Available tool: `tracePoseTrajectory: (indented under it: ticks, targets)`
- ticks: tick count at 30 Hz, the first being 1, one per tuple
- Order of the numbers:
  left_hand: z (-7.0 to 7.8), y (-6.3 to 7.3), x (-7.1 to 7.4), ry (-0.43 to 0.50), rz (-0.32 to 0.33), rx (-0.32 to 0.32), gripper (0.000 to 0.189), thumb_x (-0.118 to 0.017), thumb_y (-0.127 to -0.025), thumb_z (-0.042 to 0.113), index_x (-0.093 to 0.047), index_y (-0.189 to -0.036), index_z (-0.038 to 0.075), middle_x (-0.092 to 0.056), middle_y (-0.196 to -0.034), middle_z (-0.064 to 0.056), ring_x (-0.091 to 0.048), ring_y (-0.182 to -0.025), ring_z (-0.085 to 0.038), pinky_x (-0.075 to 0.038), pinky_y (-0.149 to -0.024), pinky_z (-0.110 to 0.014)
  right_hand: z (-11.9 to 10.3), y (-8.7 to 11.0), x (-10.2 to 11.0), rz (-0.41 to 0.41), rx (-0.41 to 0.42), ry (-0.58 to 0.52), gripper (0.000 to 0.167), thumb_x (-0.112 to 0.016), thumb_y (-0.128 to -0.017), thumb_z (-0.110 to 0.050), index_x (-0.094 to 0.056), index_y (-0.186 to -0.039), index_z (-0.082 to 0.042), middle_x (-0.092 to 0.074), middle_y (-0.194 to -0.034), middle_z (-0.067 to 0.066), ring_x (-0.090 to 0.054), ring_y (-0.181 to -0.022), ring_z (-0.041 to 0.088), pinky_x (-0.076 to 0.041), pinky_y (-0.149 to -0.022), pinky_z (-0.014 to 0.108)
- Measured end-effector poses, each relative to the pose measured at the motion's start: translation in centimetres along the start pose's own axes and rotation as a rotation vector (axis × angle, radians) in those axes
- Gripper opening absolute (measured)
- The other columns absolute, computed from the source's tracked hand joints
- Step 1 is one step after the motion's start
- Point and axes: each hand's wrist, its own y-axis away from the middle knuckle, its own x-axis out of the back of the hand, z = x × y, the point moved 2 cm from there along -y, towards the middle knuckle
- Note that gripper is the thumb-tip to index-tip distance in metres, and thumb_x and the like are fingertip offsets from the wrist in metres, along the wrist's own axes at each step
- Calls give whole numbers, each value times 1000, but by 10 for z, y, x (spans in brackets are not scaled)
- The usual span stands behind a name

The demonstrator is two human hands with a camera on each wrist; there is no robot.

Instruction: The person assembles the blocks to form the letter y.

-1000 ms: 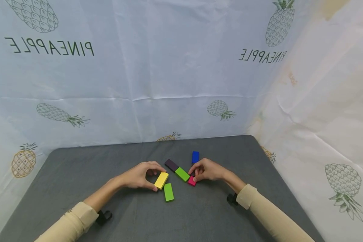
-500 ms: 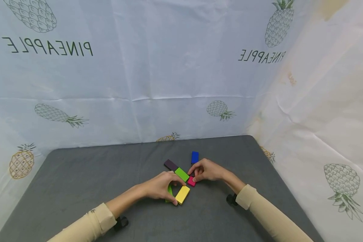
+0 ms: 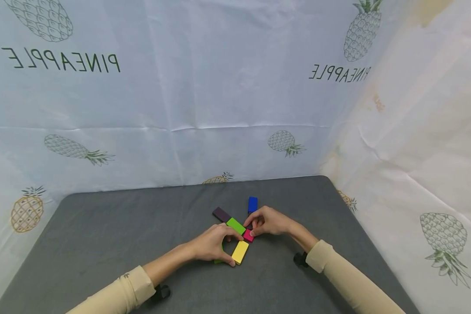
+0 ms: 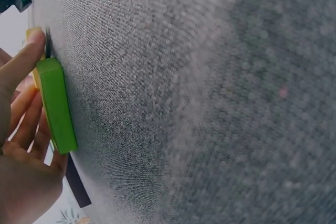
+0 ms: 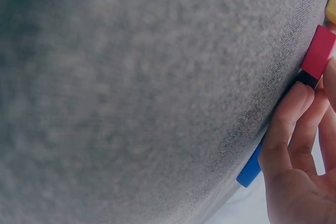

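My left hand (image 3: 211, 243) pinches a yellow block (image 3: 240, 252) by its ends between thumb and fingers, flat on the table near a red block (image 3: 249, 236). My right hand (image 3: 271, 221) has its thumb on that red block and its curled fingers beside it, over a dark block (image 5: 306, 79). A lime green block (image 3: 236, 225) and a dark purple block (image 3: 221, 214) run end to end up and left from the red one. Behind my left hand lies a second green block (image 4: 56, 106), mostly hidden in the head view. A blue block (image 3: 253, 204) lies beyond my right fingers.
The blocks lie on a dark grey table (image 3: 141, 218). A white pineapple-print cloth (image 3: 220, 100) hangs behind the table and along its sides. Black straps (image 3: 300, 260) sit at both wrists.
My left hand has carried the yellow block rightward, past the loose green block and close to the red one; the last bit was small. The right hand has stayed in place.
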Motion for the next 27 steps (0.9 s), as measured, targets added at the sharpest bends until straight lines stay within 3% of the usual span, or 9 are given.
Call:
tracePoseTrajectory:
  ticks: [4,8,9,16,24,27]
  targets:
    - [-2,0,-3,-12,7,36,64,-100,-74,50,-77,-129,27,-76,-120,19,-58,-99,2,-51,-91,-24,-1,0,0,3,4,-1,26,-81,-97,-7,-78,-121,1,-68,-84,7,-56,-66,4,-48,-63,19]
    - [-10,-1,-8,-31,13,28,68,-99,-73,55,-76,-131,29,-75,-123,20,-59,-101,2,-52,-92,-24,0,0,0,5,10,-4,26,-81,-96,-7,-78,-121,2,-69,-85,9,-55,-66,5,-47,-62,19]
    - [-5,0,-4,-19,5,37,68,-99,-73,54,-76,-132,28,-76,-124,18,-60,-102,0,-53,-92,-24,0,0,0,6,7,-6,26,-81,-96,-6,-78,-121,2,-68,-84,8,-55,-66,6,-47,-62,19]
    - [-11,7,-1,20,62,-16,66,-94,-78,61,-75,-129,24,-77,-120,13,-62,-103,1,-56,-91,-23,1,-1,0,1,3,-15,26,-81,-96,-6,-79,-121,1,-67,-84,7,-54,-66,7,-45,-60,19]
    - [37,8,24,53,21,46,50,-98,-80,40,-79,-116,10,-80,-105,4,-65,-94,-3,-57,-86,-23,1,-1,0,5,0,-8,27,-81,-96,-5,-78,-121,2,-68,-84,9,-55,-66,7,-46,-61,19]
    - [34,7,20,26,34,17,49,-95,-83,43,-79,-116,11,-80,-104,7,-64,-93,-2,-55,-83,-21,0,-1,0,5,3,-7,27,-81,-96,-5,-78,-121,2,-68,-84,9,-55,-66,7,-47,-62,19]
